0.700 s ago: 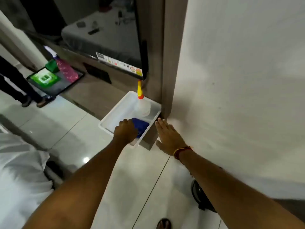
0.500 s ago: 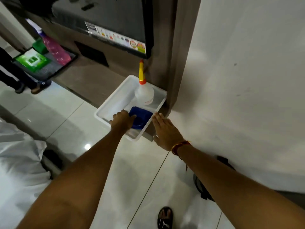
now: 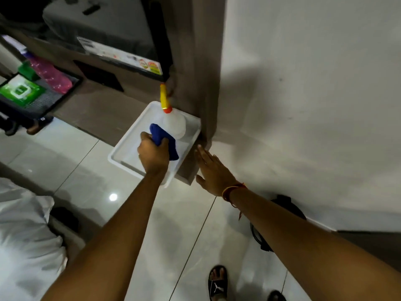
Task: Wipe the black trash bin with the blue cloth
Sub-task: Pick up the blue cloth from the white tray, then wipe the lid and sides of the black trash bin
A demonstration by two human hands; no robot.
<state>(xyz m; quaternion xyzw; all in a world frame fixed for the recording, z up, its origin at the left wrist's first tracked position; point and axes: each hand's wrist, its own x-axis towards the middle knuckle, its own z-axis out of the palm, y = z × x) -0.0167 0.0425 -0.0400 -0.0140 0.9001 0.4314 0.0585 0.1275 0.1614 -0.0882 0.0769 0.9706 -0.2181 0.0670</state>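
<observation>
My left hand [image 3: 154,153] is closed around the blue cloth [image 3: 167,141] and holds it just above the white tray [image 3: 121,153] on the wooden ledge. My right hand [image 3: 213,170] is flat with fingers spread, empty, beside the ledge's corner and close to the white wall. The black trash bin [image 3: 286,205] stands on the floor against the wall at the lower right; my right forearm hides most of it.
A clear spray bottle [image 3: 174,124] with a yellow and orange nozzle stands in the tray. A dark tray [image 3: 54,98] at the far left holds a pink bottle and a green packet. White bedding [image 3: 23,231] lies at the lower left. My sandalled foot [image 3: 218,283] is on the tiled floor.
My left hand closed on the blue cloth and lifted it off the tray floor. My right hand stayed spread beside the ledge.
</observation>
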